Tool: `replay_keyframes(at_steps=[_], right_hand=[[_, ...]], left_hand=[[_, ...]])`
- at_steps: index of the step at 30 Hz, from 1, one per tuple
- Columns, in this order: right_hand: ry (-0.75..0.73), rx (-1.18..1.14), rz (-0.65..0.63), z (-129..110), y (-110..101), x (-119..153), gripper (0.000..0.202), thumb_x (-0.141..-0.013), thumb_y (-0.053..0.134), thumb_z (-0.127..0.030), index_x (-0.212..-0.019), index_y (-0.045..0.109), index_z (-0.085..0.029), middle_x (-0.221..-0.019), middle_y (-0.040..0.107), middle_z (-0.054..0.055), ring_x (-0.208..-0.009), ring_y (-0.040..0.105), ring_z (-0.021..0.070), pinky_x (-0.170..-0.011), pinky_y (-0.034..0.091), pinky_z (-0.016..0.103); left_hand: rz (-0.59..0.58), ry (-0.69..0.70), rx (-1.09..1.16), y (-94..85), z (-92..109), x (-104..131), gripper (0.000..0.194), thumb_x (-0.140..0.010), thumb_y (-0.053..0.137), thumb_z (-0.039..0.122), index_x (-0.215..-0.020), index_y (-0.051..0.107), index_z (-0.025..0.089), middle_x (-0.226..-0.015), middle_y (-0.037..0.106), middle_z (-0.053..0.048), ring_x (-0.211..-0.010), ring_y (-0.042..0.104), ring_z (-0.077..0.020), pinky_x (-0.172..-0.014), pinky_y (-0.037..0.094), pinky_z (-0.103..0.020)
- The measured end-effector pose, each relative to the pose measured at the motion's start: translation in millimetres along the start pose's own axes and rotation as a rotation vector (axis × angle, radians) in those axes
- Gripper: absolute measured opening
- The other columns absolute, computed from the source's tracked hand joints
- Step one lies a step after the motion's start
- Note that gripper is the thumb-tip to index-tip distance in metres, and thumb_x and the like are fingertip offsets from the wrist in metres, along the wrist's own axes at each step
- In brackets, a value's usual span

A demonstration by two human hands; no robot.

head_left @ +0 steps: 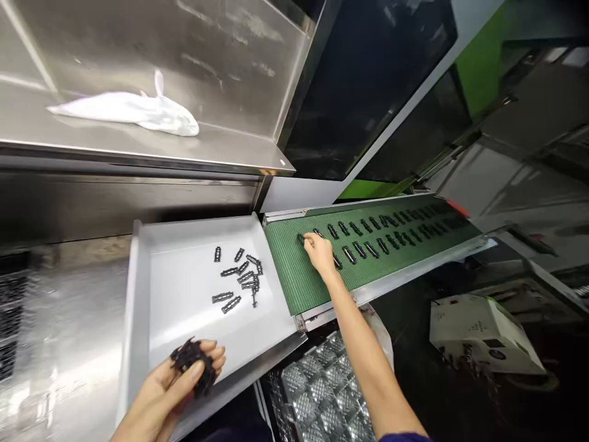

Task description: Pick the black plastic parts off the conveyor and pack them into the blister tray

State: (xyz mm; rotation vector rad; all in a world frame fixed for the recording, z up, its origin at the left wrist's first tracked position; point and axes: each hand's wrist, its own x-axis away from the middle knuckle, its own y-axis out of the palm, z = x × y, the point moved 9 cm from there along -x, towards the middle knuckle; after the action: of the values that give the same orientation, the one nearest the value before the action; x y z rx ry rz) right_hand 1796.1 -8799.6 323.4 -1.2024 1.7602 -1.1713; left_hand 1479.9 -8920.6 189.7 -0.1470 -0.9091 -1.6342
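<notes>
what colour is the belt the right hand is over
Green, finely ribbed; the belt shows in the head view.

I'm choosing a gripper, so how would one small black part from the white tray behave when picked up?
The black part looks stiff, given its straight, crisp outline. It is probably light, since its body seems to have openings. Lying flat in the white tray, it seems unlikely to roll.

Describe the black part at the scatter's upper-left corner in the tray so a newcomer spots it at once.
Find the white tray left of the green conveyor belt. Inside lies a scatter of small black parts; go to its upper-left corner. The part there touches no other and runs straight up the picture, while its nearest neighbours slant.
</notes>
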Motion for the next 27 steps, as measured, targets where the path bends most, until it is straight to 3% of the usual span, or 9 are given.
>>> replay_keyframes(at_steps=[3,5,8,12,16,19,27], right_hand=[[-0.146,-0.253,-0.098,-48.8,22.4,68.6,0.035,-0.101,0.036,-0.025,-0.13,0.052,-0.016,-0.088,0.072,0.003,-0.074,0.068,0.0123,-0.07,0.054,0.021],[-0.284,-0.682,-0.213,-82.3,39.2,118.3,0.029,-0.097,0.045,-0.029,-0.118,0.061,-0.017,-0.079,0.07,0.002,-0.065,0.066,0.0134,-0.062,0.055,0.023],[-0.418,-0.855,-0.184,-101.5,39.9,166.7,0.023,-0.095,0.051,-0.027,-0.103,0.07,-0.02,-0.09,0.07,0.005,-0.08,0.066,0.0161,-0.073,0.056,0.027],[-0.674,-0.566,-0.111,-108.0,19.6,185.2,0.025,-0.089,0.064,-0.035,-0.109,0.07,-0.022,-0.113,0.062,0.011,-0.108,0.059,0.0231,-0.093,0.052,0.038],[-0.908,-0.479,-0.24,-113.8,10.5,195.2,0.075,-0.073,0.079,-0.048,-0.135,0.05,-0.02,-0.137,0.054,0.014,-0.131,0.047,0.027,-0.11,0.042,0.043],[-0.934,-0.56,-0.273,-118.4,6.7,204.5,0.083,-0.073,0.079,-0.047,-0.142,0.041,-0.022,-0.132,0.06,0.011,-0.127,0.053,0.023,-0.109,0.043,0.037],[-0.938,-0.575,-0.206,-139.7,17.2,228.3,0.093,-0.073,0.079,-0.045,-0.149,0.029,-0.025,-0.133,0.06,0.01,-0.124,0.055,0.0235,-0.11,0.042,0.038]], left_hand=[[0.013,0.047,0.037,25.4,17.0,4.4,0.048,-0.062,0.087,0.041,-0.101,0.073,0.017,-0.106,0.075,-0.012,-0.104,0.068,-0.0316,-0.099,0.049,-0.04],[-0.049,0.102,0.054,42.8,22.8,6.7,0.046,-0.066,0.085,0.038,-0.104,0.073,0.016,-0.11,0.074,-0.013,-0.103,0.067,-0.0306,-0.094,0.05,-0.037],[-0.115,0.179,0.064,57.2,24.9,12.6,0.042,-0.07,0.083,0.037,-0.105,0.073,0.017,-0.107,0.075,-0.012,-0.104,0.066,-0.0284,-0.091,0.05,-0.033],[-0.118,0.149,0.011,57.3,16.9,23.5,0.036,-0.071,0.082,0.035,-0.101,0.074,0.018,-0.099,0.076,-0.009,-0.095,0.066,-0.0257,-0.082,0.05,-0.03],[-0.313,0.026,-0.041,68.9,6.4,37.9,0.032,-0.072,0.081,0.033,-0.098,0.075,0.016,-0.093,0.076,-0.009,-0.09,0.067,-0.0248,-0.081,0.049,-0.03],[-0.396,-0.029,-0.017,68.9,3.0,46.9,0.03,-0.073,0.08,0.034,-0.097,0.075,0.016,-0.095,0.075,-0.008,-0.086,0.066,-0.0221,-0.076,0.048,-0.028],[-0.445,-0.067,-0.068,40.3,3.7,56.6,0.039,-0.071,0.081,0.039,-0.103,0.075,0.018,-0.098,0.075,-0.008,-0.095,0.065,-0.0247,-0.08,0.046,-0.029]])
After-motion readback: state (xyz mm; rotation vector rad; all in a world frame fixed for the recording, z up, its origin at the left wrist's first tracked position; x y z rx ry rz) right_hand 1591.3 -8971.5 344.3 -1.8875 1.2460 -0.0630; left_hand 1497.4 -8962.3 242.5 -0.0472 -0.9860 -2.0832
